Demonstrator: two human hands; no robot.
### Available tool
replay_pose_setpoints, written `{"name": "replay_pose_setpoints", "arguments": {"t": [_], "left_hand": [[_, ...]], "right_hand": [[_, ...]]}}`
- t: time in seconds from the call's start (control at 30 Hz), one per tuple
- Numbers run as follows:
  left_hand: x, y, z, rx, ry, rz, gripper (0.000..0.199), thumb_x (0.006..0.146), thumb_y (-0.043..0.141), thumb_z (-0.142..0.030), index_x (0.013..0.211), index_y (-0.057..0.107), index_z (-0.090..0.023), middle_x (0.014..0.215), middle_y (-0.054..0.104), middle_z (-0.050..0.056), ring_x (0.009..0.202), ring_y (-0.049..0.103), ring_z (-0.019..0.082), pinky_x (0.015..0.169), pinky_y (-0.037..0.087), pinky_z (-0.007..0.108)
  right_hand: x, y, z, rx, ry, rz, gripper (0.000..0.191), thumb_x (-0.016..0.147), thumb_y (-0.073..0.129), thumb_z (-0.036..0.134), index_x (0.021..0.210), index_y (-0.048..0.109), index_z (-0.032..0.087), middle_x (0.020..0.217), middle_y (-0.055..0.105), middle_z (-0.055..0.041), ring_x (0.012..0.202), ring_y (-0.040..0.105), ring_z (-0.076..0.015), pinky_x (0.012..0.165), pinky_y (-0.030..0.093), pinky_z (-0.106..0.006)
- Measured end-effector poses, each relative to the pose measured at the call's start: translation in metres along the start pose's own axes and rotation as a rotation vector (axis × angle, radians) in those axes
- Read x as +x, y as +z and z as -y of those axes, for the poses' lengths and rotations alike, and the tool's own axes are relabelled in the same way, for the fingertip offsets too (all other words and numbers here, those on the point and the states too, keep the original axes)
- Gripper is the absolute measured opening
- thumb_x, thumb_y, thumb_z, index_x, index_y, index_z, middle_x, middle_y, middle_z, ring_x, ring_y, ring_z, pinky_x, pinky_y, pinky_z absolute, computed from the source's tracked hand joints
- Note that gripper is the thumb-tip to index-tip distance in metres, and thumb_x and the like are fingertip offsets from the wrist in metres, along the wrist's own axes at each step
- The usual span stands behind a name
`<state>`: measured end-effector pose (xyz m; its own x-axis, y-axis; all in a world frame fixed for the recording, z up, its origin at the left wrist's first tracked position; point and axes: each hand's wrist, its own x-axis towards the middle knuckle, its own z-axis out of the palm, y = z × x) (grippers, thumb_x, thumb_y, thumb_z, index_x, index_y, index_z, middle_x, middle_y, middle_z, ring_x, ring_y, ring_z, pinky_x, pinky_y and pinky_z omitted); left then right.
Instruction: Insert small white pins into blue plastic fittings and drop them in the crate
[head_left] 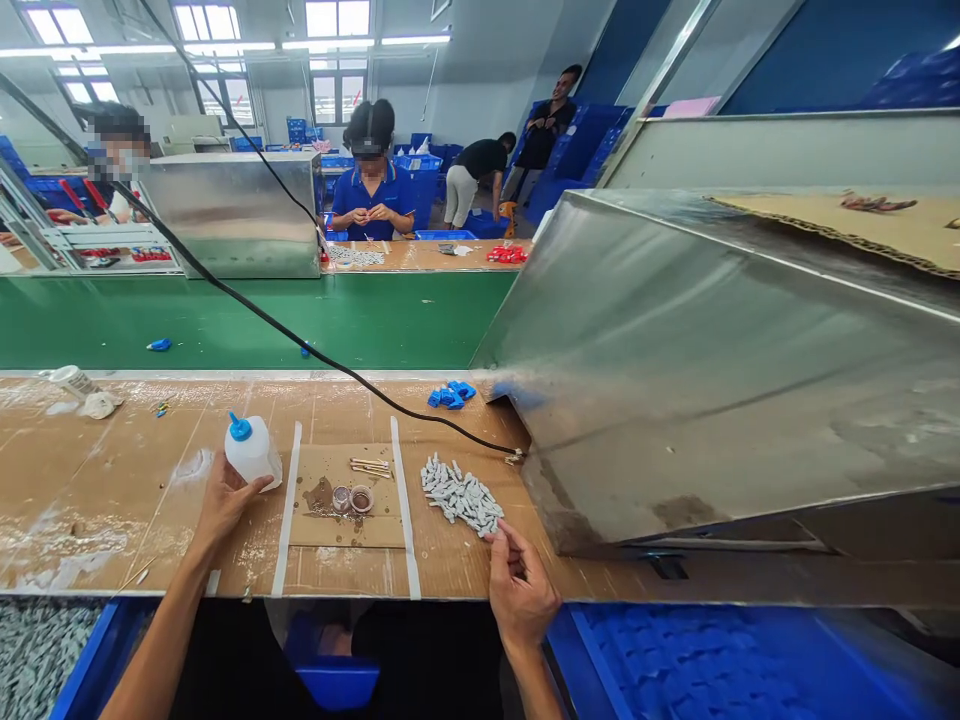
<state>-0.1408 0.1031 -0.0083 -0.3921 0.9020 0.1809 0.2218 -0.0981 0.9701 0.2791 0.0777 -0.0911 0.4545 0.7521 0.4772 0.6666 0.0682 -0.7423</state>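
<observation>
Head view: the left hand (223, 500) wraps its fingers and thumb around a white plastic squeeze bottle (250, 450) with a blue nozzle cap, tilted and held above the brown-topped workbench (127, 500). The right hand (521, 585) has its fingertips (496, 535) pressed together in a pinch at the near edge of a pile of small grey parts (459, 494); what they pinch, if anything, cannot be determined. Left of the pile, between two white tape strips (403, 505), a cardboard sheet (322, 520) carries two small round dishes (351, 498) and several thin wooden sticks (370, 467). Small blue parts (451, 394) lie farther along the bench. A stainless steel hood (675, 380) stands on the right, and a green conveyor belt (255, 320) runs along the far side. A co-worker (373, 190) sits beyond it, hands together.
</observation>
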Motion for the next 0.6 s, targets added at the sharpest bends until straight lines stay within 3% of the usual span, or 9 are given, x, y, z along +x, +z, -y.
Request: {"name": "replay_pose_setpoints", "arguments": {"t": [0.17,0.27,0.33,0.4,0.43,0.47,0.53,0.6], "left_hand": [[-0.006,0.001,0.003,0.026,-0.006,0.049,0.066,0.078,0.079,-0.042,0.134,0.050,-0.024,0.143,0.061,0.014,0.135,0.059,0.031,0.115,0.047,0.052],[-0.018,-0.003,0.006,0.076,0.014,-0.004,0.068,0.075,0.081,-0.043,0.133,0.050,-0.024,0.142,0.060,0.014,0.135,0.057,0.032,0.117,0.044,0.055],[-0.035,-0.011,0.008,0.156,0.031,-0.130,0.068,0.075,0.081,-0.047,0.131,0.051,-0.023,0.137,0.061,0.014,0.130,0.059,0.033,0.114,0.045,0.058],[-0.059,-0.020,0.012,0.327,0.042,-0.281,0.054,0.080,0.074,-0.054,0.120,0.058,-0.023,0.111,0.069,0.008,0.102,0.070,0.030,0.096,0.057,0.051],[-0.073,-0.023,0.013,0.408,0.068,-0.283,0.043,0.083,0.070,-0.056,0.109,0.063,-0.023,0.093,0.070,0.004,0.087,0.071,0.026,0.086,0.059,0.044],[-0.087,-0.025,0.015,0.459,0.090,-0.251,0.033,0.087,0.065,-0.056,0.096,0.066,-0.024,0.083,0.070,0.001,0.077,0.069,0.023,0.077,0.058,0.037],[-0.114,-0.020,0.015,0.482,0.156,-0.077,0.031,0.092,0.060,-0.052,0.080,0.066,-0.025,0.067,0.067,-0.003,0.062,0.064,0.018,0.060,0.052,0.027],[-0.134,-0.005,0.013,0.488,0.229,0.158,0.035,0.098,0.054,-0.045,0.072,0.063,-0.024,0.058,0.061,-0.005,0.052,0.058,0.014,0.052,0.045,0.024]], "right_hand": [[0.000,-0.001,0.006,0.024,0.066,0.018,0.061,0.095,0.052,0.067,0.106,0.077,0.012,0.081,0.077,-0.0109,0.060,0.065,-0.0184,0.063,0.051,-0.028],[-0.002,-0.013,0.014,0.173,0.184,-0.005,0.058,0.092,0.058,0.064,0.112,0.073,0.011,0.083,0.076,-0.0118,0.057,0.063,-0.0180,0.060,0.052,-0.029],[0.003,-0.031,0.015,0.273,0.253,-0.126,0.052,0.092,0.062,0.057,0.116,0.069,0.012,0.084,0.074,-0.0107,0.051,0.057,-0.0155,0.053,0.049,-0.028],[0.021,-0.055,0.011,0.311,0.254,-0.312,0.045,0.092,0.061,0.052,0.114,0.068,0.013,0.079,0.070,-0.0084,0.045,0.050,-0.0137,0.047,0.042,-0.028],[0.035,-0.068,0.006,0.302,0.230,-0.399,0.042,0.093,0.060,0.050,0.112,0.067,0.013,0.077,0.067,-0.0078,0.044,0.049,-0.0139,0.046,0.040,-0.028],[0.053,-0.080,0.000,0.271,0.198,-0.473,0.040,0.093,0.058,0.048,0.110,0.068,0.013,0.075,0.065,-0.0076,0.045,0.048,-0.0151,0.047,0.040,-0.030],[0.099,-0.101,-0.013,0.123,0.129,-0.515,0.038,0.091,0.056,0.048,0.102,0.069,0.014,0.069,0.062,-0.0084,0.049,0.052,-0.0199,0.050,0.043,-0.034],[0.149,-0.113,-0.022,-0.089,0.061,-0.402,0.040,0.087,0.059,0.054,0.086,0.069,0.015,0.060,0.057,-0.0086,0.054,0.056,-0.0259,0.055,0.046,-0.039]]}}
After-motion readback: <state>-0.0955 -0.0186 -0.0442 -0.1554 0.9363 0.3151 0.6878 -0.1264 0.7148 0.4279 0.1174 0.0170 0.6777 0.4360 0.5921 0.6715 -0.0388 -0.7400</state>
